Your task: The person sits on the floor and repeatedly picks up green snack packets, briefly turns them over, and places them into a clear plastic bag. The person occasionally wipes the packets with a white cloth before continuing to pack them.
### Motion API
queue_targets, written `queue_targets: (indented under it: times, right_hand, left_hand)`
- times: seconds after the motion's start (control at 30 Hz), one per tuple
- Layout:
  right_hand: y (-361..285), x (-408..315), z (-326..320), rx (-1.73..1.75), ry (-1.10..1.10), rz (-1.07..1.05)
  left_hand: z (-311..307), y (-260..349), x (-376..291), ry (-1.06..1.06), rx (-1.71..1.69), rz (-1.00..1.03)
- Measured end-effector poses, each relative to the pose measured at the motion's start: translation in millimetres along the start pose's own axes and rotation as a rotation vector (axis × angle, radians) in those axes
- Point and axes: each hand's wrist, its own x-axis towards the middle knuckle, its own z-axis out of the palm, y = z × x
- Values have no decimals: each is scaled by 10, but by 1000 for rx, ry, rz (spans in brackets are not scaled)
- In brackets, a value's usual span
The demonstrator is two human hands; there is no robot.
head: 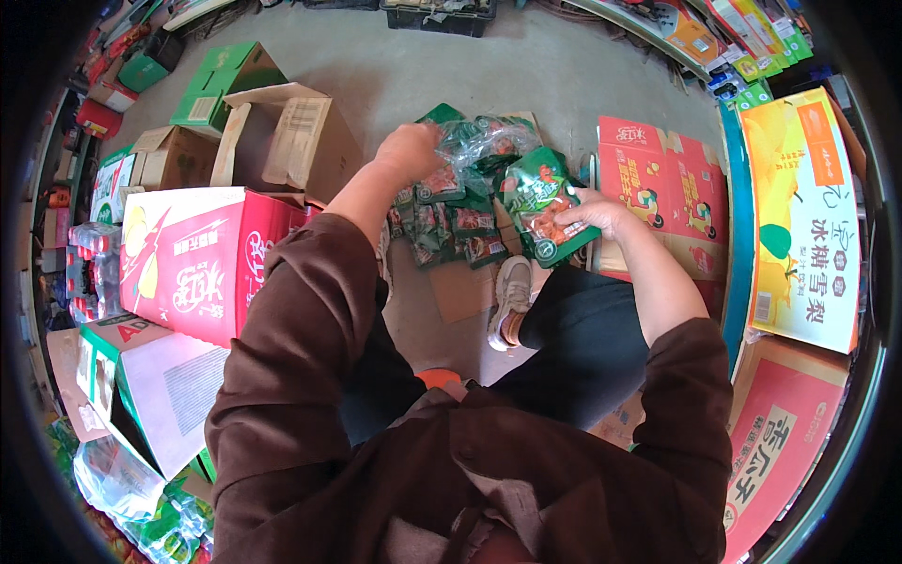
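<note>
My right hand (593,211) grips the lower right side of a green snack pouch (539,190), thumb lying across its printed front. To the left, my left hand (416,151) is closed on a clear plastic bag (486,144), which stretches toward the pouch. Its fingertips are partly hidden. Below the bag, small dark green snack packets (451,229) lie in a loose pile. A flat piece of cardboard (461,289) shows under the pile's near side.
Left stand an open brown carton (303,141), a green carton (222,81) and a red-and-white drink carton (183,261). A flattened red carton (666,190) is at right, beside a yellow-and-white carton (803,218). My shoe (513,292) rests near the packets. A black crate (440,17) sits at the far end.
</note>
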Motion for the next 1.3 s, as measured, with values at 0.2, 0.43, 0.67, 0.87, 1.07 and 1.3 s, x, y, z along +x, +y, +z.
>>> queue_targets:
  times: [0.2,0.43,0.67,0.87,1.07,1.3]
  right_hand:
    - [23,477,56,-154,-128,94]
    - [167,1028,5,-256,-155,64]
    - [265,1276,-88,25,-139,76]
    - [263,1297,-32,95,-76,-29]
    - [300,1400,22,163,-156,58]
    - [461,1610,28,229,-165,-5]
  left_hand:
    - [527,-135,190,47,30,-105]
    - [1612,-133,254,207,-335,-192]
    - [1896,-80,704,424,-464,-317]
    - [2010,-4,924,389,-579,-380]
    - [2071,18,1025,554,-558,-373]
    - [2151,-129,931,379,-576,-465]
